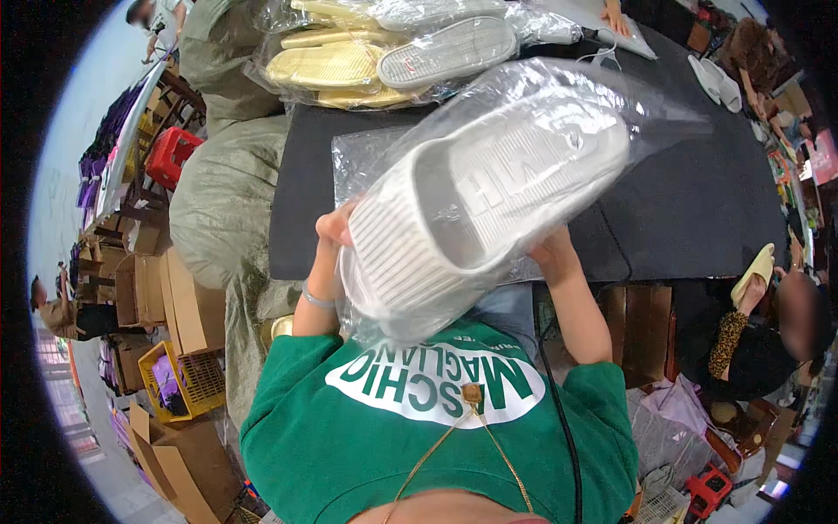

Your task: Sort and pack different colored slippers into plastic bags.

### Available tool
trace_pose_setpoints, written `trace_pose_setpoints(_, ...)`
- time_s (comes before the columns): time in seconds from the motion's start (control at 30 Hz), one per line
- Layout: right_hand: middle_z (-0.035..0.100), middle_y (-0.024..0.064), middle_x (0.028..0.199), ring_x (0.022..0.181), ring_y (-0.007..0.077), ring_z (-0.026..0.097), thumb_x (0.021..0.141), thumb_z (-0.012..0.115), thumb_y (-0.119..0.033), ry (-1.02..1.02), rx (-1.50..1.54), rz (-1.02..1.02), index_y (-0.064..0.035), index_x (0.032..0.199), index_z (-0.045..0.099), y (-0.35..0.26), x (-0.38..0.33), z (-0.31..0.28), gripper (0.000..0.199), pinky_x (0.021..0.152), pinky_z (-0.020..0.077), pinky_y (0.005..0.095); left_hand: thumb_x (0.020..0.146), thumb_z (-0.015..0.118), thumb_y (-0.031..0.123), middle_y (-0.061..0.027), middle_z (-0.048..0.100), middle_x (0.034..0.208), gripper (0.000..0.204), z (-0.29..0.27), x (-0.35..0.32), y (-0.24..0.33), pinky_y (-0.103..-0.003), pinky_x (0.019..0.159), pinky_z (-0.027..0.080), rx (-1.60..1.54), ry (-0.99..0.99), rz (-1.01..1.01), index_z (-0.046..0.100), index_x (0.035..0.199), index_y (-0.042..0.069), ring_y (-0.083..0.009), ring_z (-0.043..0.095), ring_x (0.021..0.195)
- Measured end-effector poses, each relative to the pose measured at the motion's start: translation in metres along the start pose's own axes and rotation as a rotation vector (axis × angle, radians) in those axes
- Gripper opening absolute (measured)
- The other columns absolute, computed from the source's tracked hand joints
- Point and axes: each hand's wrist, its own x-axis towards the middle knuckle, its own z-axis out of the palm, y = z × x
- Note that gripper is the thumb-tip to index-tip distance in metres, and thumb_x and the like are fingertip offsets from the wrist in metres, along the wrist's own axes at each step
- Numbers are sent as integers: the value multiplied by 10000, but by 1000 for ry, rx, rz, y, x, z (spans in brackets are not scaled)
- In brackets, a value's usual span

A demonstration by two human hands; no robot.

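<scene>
A white slide slipper (pixel 406 236) with a ribbed strap lies in a clear plastic bag (pixel 659 113), held up over the black table and tilted toward the upper right. My left hand (pixel 333 225) grips the bagged slipper at its left edge, by the strap. On the other side my right hand (pixel 552 249) holds it from beneath, its fingers mostly hidden behind the slipper. Beyond it, at the far edge, yellow slippers (pixel 323 65) and a grey slipper (pixel 449 52) lie stacked in clear bags.
The black table (pixel 698 192) spreads under and right of my hands. Large greenish-grey sacks (pixel 223 188) crowd its left side. Cardboard boxes (pixel 188 301) and a yellow crate (pixel 196 384) stand at left. A person (pixel 759 349) at right holds a yellow slipper (pixel 753 272).
</scene>
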Motion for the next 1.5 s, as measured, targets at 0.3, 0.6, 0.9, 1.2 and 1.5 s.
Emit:
trace_pose_setpoints(0.3,574,155,1138,1025,272,581,811,544,8,187,4,12,23,1172,495,11,-58,-15,365,890,484,430,743,673,153,-86,630,994,463,-50,41,47,-247,785,492,345,73,-105,544,1132,-63,-131,611,870)
trace_pose_setpoints(0.6,417,156,1337,1163,240,484,889,485,-40,282,-160,-27,18,1368,334,19,-80,-5,505,978,402,355,792,714,259,-68,652,1033,346,-58,55,10,-277,764,453,1443,688,433,652,1064,55,-170,599,897)
trace_pose_setpoints(0.9,491,109,1286,1191,191,452,926,472,-86,642,-1023,-694,7,1248,489,-25,-84,-7,335,1012,330,303,838,637,140,-166,574,1159,381,18,-35,-34,-366,909,429,1524,630,461,537,1176,-3,-303,564,1054)
trace_pose_setpoints(1.2,650,45,1077,1110,234,547,869,615,-238,409,-1567,-689,-66,1113,595,-32,-60,-2,299,1057,276,459,906,480,464,-118,642,678,466,54,-120,-39,-423,647,463,1503,758,-611,627,819,31,-335,623,685)
trace_pose_setpoints(1.5,678,29,946,1038,215,594,870,607,-167,501,-1449,-605,-51,918,641,-20,-61,-3,130,1069,263,443,893,505,471,-112,657,713,475,53,-131,-63,-401,653,463,1341,811,-591,590,840,6,-307,628,691)
